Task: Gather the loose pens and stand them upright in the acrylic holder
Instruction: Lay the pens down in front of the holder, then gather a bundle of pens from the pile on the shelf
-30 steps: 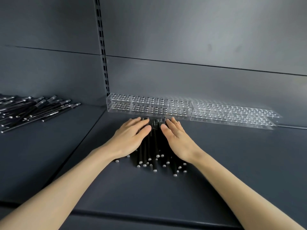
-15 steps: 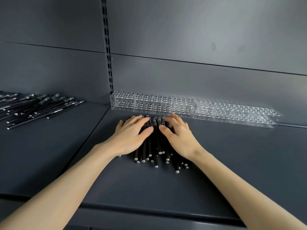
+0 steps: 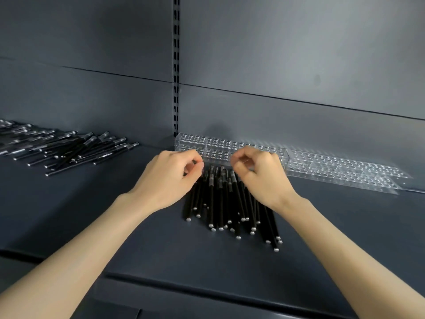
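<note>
Both hands are held apart over the far end of the loose pens (image 3: 222,203), the left hand (image 3: 167,180) at 9 o'clock of the pile and the right hand (image 3: 262,178) at 3, equally near. Fingers are curled toward thumbs; whether a pen is pinched cannot be told through the blur. The pile's long axis is laid from 6 to 12, aimed at the acrylic holder (image 3: 213,143), just beyond at 12. Half a second earlier, both palms were pressed flat on the pile.

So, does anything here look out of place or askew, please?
Only mildly: the near pens lie with uneven ends, and a second pile sprawls crisscrossed on the left shelf. The acrylic holder sits straight, empty.
</note>
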